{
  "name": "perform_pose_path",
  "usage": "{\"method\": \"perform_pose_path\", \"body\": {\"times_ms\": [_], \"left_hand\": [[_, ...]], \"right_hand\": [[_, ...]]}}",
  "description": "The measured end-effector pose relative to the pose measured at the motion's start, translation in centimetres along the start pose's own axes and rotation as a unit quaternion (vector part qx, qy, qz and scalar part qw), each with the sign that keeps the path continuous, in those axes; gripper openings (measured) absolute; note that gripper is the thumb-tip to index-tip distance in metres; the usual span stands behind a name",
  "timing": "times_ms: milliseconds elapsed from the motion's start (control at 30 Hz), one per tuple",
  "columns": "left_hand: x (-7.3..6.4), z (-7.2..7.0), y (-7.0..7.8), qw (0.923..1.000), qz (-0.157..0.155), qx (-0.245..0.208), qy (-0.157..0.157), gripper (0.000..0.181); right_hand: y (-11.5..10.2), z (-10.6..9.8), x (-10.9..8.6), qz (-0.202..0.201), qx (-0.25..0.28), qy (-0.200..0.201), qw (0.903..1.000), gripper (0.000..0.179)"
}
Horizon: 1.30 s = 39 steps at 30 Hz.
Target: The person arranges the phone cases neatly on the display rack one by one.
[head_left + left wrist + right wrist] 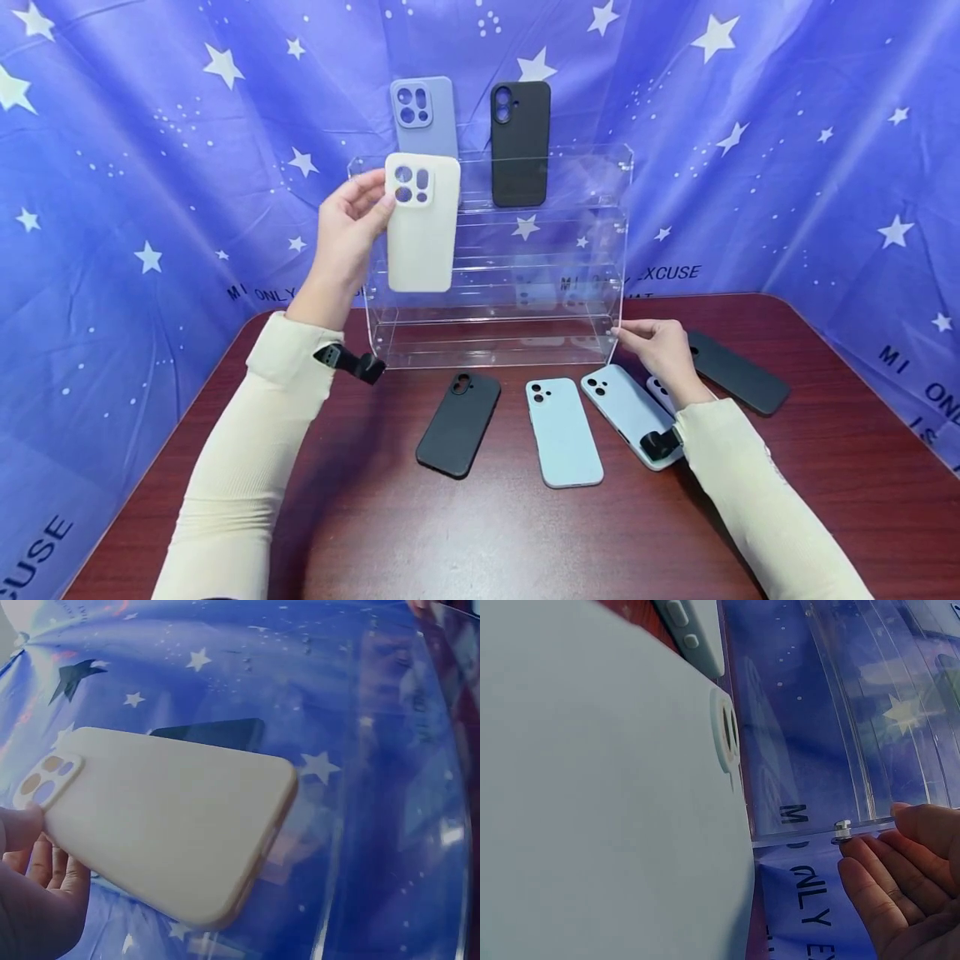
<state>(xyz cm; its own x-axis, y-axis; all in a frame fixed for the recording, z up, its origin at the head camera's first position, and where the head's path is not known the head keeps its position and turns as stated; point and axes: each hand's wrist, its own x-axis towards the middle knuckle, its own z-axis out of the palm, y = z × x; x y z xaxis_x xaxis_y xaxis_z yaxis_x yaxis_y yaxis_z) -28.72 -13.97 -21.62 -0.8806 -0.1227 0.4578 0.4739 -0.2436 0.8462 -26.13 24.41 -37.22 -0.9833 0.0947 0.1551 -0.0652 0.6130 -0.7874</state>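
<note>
My left hand (349, 218) pinches a cream phone case (422, 242) by its camera end, thumb on the back face. The case hangs upright in front of the upper tiers of a clear acrylic display rack (495, 313), overlapping a lavender phone case (435, 117) behind it. In the left wrist view the cream case (172, 825) shows its whole back. My right hand (660, 354) holds the rack's lower right side panel, thumb and fingers on either face, beside a metal screw (842, 829). On the top tier stands a black phone case (521, 143).
Before the rack lie a black phone case (459, 427), a pale blue one (564, 437) and another pale blue one (626, 412), partly under my right wrist. Another dark case (742, 379) lies at the right. A star-printed blue curtain (187, 167) surrounds the dark red table (360, 517).
</note>
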Motion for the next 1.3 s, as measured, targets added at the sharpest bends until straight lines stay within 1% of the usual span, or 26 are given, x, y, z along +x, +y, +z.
{"method": "perform_pose_path", "body": {"times_ms": [133,200,333,467,633,767,900,1100,1300], "left_hand": [[1.3,1.2,0.8,0.9976,-0.016,-0.062,0.027,0.023],[1.8,1.8,1.0,0.9955,-0.023,-0.082,0.041,0.026],[2.9,3.3,1.1,0.9931,-0.025,-0.099,0.058,0.029],[3.8,5.2,0.9,0.9911,-0.022,-0.114,0.066,0.029],[4.9,7.4,0.5,0.9866,-0.029,-0.139,0.08,0.029],[5.8,8.8,0.1,0.9856,-0.033,-0.143,0.083,0.028],[6.6,9.8,-0.4,0.9853,-0.028,-0.148,0.081,0.028],[7.6,10.5,-1.4,0.9852,-0.012,-0.146,0.089,0.027],[7.9,11.2,-2.6,0.9878,0.001,-0.128,0.088,0.028]], "right_hand": [[0.1,0.0,0.0,-0.005,0.002,0.002,1.0,0.041],[0.1,0.1,0.0,-0.009,0.002,0.004,0.9999,0.04],[0.1,0.1,0.0,-0.012,0.005,0.004,0.9999,0.04],[0.2,0.1,-0.1,-0.008,0.005,0.0,1.0,0.041],[0.2,0.1,0.0,-0.009,0.007,0.001,0.9999,0.04],[0.2,0.0,0.1,-0.011,0.009,0.003,0.9999,0.039],[0.3,0.1,0.1,-0.008,0.004,0.002,1.0,0.039],[0.3,0.2,0.3,-0.005,0.003,-0.004,1.0,0.039],[0.4,0.1,0.4,0.003,0.003,-0.004,1.0,0.038]]}}
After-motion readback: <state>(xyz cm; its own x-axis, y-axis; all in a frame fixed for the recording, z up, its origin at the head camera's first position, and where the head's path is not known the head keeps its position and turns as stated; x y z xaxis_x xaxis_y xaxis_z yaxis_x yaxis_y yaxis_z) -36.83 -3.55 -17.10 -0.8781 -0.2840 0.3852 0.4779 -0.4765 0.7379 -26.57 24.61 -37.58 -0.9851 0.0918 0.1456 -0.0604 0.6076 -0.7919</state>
